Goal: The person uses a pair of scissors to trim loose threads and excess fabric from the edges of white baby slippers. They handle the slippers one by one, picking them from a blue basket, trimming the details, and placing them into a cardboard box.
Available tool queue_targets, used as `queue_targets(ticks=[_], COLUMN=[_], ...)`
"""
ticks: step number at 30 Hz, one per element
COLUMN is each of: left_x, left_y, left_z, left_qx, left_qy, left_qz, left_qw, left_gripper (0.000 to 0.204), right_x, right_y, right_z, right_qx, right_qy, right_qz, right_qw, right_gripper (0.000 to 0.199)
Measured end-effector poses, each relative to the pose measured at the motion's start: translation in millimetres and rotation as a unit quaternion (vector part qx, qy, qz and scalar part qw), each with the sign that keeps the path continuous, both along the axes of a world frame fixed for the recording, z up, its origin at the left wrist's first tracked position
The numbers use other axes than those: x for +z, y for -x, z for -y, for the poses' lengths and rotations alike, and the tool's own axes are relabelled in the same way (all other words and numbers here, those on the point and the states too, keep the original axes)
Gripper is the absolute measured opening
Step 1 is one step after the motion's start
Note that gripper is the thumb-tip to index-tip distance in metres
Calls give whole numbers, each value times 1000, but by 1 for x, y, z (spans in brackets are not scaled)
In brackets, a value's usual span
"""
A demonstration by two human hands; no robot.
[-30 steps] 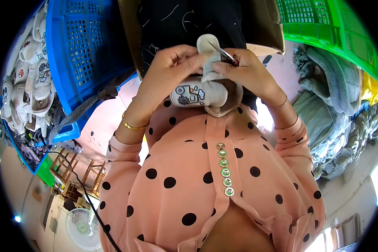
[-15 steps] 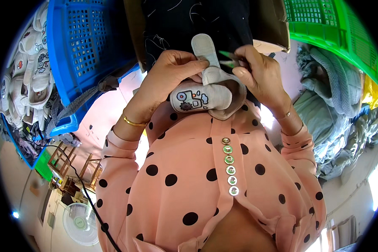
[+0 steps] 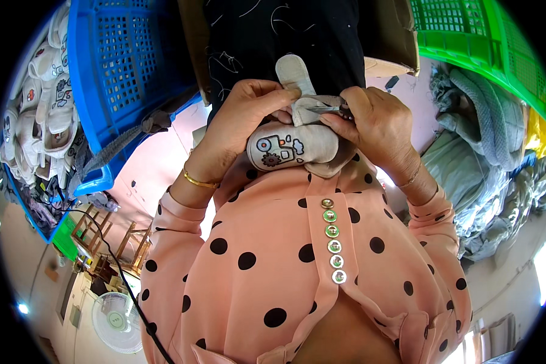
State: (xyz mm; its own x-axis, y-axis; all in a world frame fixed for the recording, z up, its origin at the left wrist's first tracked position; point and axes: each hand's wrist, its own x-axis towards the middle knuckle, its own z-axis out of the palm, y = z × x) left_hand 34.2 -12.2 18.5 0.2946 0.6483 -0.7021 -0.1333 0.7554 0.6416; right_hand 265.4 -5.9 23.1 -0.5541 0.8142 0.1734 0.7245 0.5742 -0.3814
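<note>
We find the shoe (image 3: 294,147), small, pale and printed with a little vehicle, between the two hands, close against the pink dotted shirt (image 3: 261,239). On the shoe's far side the left hand (image 3: 249,112) is narrow, thumb and fingers pinching the base of its tab (image 3: 293,71), whose rounded end points away from the shirt. Just right of the shoe, the right hand (image 3: 376,121) is curled around metal snips (image 3: 325,110); their blades point left over the shoe's fabric, and we cannot tell whether they touch it.

Beyond the shoe we see black cloth (image 3: 321,48) across the lap, strewn with loose pale threads (image 3: 227,60). A cardboard box (image 3: 387,30) flanks that cloth.

Left of the shoe stands a blue crate (image 3: 85,67), its wall pierced with a grid of holes, a grey strip (image 3: 118,159) at its corner; farther left is a heap of other pale shoes (image 3: 45,121). Well to the right of the shoe we see a green crate (image 3: 458,54), a heap of grey cloth (image 3: 479,164) and something yellow (image 3: 537,130). Far behind the shoe, on its left, are wooden furniture (image 3: 122,239), a white fan (image 3: 116,320) and a black cable (image 3: 129,291). The floor (image 3: 142,188) left of the shoe looks pinkish.
</note>
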Motion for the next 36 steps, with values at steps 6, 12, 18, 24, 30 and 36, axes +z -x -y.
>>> queue_targets(ticks=[6, 12, 18, 24, 30, 36], left_x=[-2, -7, -7, -7, -7, -2], left_y=[-1, -2, -1, -1, -2, -3], left_z=[2, 5, 7, 7, 8, 7], left_qx=[6, 19, 45, 48, 53, 46], left_qy=[1, 9, 27, 35, 30, 29], left_qz=[7, 7, 13, 22, 26, 19], left_qw=[1000, 1000, 999, 998, 998, 998], left_gripper=[28, 28, 27, 25, 26, 26], right_x=[-3, -14, -8, 4, 6, 5], right_y=[1, 8, -7, -1, 2, 4], right_z=[4, 10, 4, 0, 0, 3], right_qx=[-29, -101, -4, 30, 29, 11], right_qy=[7, 35, -1, -50, -64, -71], right_qz=[12, -128, -17, 51, 76, 81], right_qw=[999, 986, 1000, 997, 995, 994], right_gripper=[40, 40, 42, 40, 40, 41])
